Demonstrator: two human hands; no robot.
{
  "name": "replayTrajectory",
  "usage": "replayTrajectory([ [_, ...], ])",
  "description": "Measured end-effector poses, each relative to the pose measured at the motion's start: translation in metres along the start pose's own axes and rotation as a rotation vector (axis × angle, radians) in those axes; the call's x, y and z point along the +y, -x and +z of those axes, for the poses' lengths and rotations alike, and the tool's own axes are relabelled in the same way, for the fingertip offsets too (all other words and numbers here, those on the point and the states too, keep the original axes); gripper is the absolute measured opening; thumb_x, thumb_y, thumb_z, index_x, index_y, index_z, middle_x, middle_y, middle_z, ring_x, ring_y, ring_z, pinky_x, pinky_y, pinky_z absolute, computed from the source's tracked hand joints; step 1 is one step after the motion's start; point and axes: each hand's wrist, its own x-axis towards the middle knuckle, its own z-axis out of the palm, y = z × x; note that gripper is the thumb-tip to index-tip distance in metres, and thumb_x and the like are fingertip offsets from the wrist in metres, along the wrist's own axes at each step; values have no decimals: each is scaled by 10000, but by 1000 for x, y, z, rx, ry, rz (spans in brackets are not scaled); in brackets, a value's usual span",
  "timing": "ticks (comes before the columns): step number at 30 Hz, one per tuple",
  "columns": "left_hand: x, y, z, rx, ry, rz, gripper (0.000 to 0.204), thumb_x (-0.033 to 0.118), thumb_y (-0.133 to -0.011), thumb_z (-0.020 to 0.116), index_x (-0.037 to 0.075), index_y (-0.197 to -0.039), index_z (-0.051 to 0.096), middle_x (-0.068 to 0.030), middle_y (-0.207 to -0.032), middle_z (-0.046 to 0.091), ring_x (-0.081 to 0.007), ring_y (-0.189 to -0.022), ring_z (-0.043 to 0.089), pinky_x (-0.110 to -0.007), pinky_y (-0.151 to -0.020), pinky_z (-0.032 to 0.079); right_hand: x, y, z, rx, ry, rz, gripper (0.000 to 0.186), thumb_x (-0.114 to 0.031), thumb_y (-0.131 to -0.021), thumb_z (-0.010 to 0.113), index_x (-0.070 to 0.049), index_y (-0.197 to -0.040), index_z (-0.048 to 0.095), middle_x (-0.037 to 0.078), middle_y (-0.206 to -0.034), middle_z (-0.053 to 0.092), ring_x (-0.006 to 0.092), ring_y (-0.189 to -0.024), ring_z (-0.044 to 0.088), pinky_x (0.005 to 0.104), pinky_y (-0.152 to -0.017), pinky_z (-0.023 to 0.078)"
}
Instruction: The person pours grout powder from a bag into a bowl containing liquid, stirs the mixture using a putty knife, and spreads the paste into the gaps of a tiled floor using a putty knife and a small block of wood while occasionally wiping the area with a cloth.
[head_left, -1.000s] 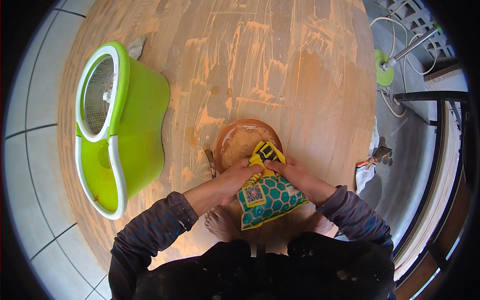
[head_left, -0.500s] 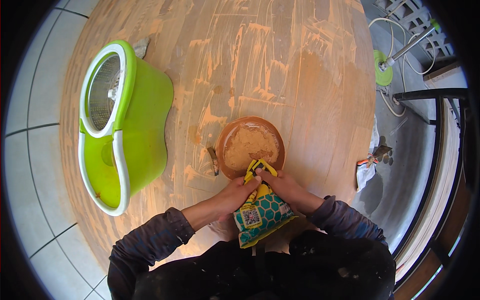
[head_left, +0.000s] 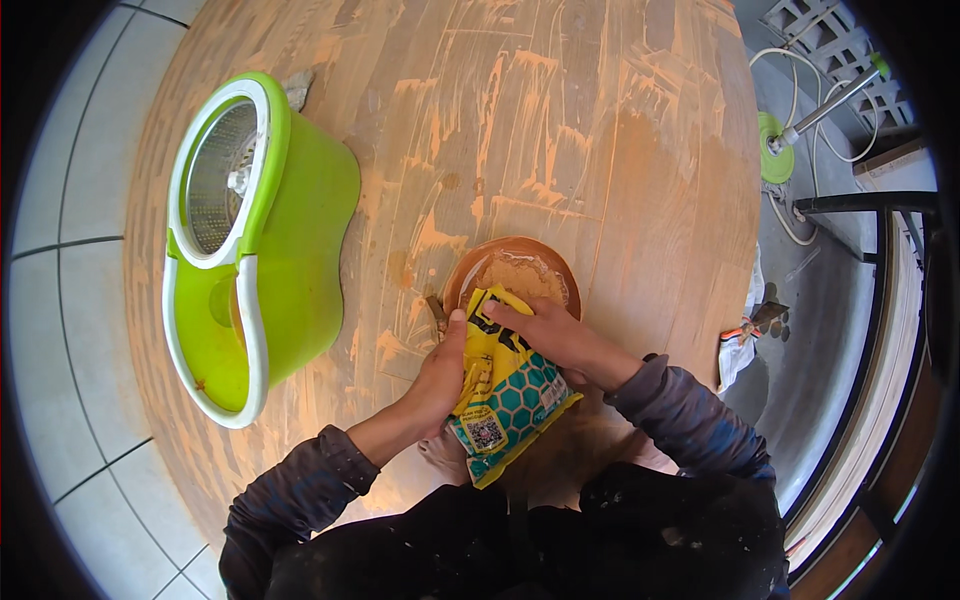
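Between my two hands is a yellow and green plastic bag [head_left: 512, 395] with a honeycomb pattern, its top end over the near part of a round brown bowl [head_left: 563, 271]. My left hand [head_left: 436, 380] grips the bag's left side, thumb upward. On the bag's upper right, my right hand [head_left: 556, 335] holds it with the thumb pressed on the front. Tan powder [head_left: 520, 272] fills much of the bowl; the bag covers its near side. Whether anything is pouring out cannot be seen.
A lime-green mop bucket [head_left: 310, 230] with a metal spin basket [head_left: 220, 185] stands on the left of the wood-look floor [head_left: 400, 100], which is streaked with tan paste. A small stick-like piece [head_left: 437, 312] lies beside the bowl. At right are a mop [head_left: 777, 148] and a white cloth [head_left: 738, 357].
The bag's gathered top has opened out flat and now leans over the bowl, hiding more of the powder. My hands have spread from the neck to the bag's sides.
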Motion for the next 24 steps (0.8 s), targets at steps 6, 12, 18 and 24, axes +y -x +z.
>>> replayTrajectory([
  [6,-16,-15,-20,56,27,106,483,423,-1095,301,38,-1259,544,-138,-1131,684,-228,-956,696,-364,-872,556,5,-39,1,16,304,-14,399,-335,-1006,587,11,-1194,651,105,-954,729,166,-785,710,299,-682,571],
  [12,-22,-16,-7,122,53,123,361,311,-1105,338,33,-1227,533,-100,-1113,673,-168,-968,662,-310,-860,528,14,-49,-10,-30,394,-126,375,-321,-1012,585,-11,-1215,646,81,-958,727,142,-821,706,278,-684,579],
  [18,2,-23,-2,73,16,69,404,360,-1092,351,38,-1255,533,-118,-1130,667,-175,-960,668,-328,-863,533,-22,-24,1,-30,105,-12,336,-302,-997,589,6,-1088,690,100,-955,723,161,-774,701,298,-639,553],
  [24,14,-44,8,19,-173,98,423,358,-1097,348,20,-1230,563,-104,-1102,682,-170,-907,673,-318,-853,532,0,-39,-28,167,141,-46,349,-306,-997,590,22,-1079,679,82,-866,715,148,-706,694,302,-595,546],
])
